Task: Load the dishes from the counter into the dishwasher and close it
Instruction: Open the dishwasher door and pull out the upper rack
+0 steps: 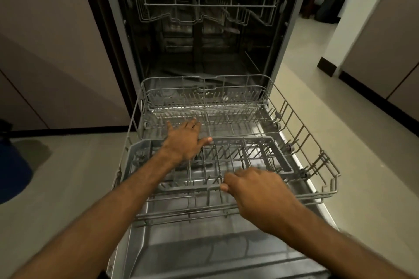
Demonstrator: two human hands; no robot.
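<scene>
Dishwasher [125,36] stands open, door [204,247] flat, with the lower rack [317,156] out over it; no dishes are in sight. A grey tray [280,154] lies inside the lower rack. The right hand [256,190] curls its fingers round the tray's near bar, toward the lower rack's front. The left hand [183,140] lies with straight fingers on the tray's far edge, near the rack's middle. Tray and rack look stiff and light; I'd grip the frame bars, not the thin prongs.
</scene>
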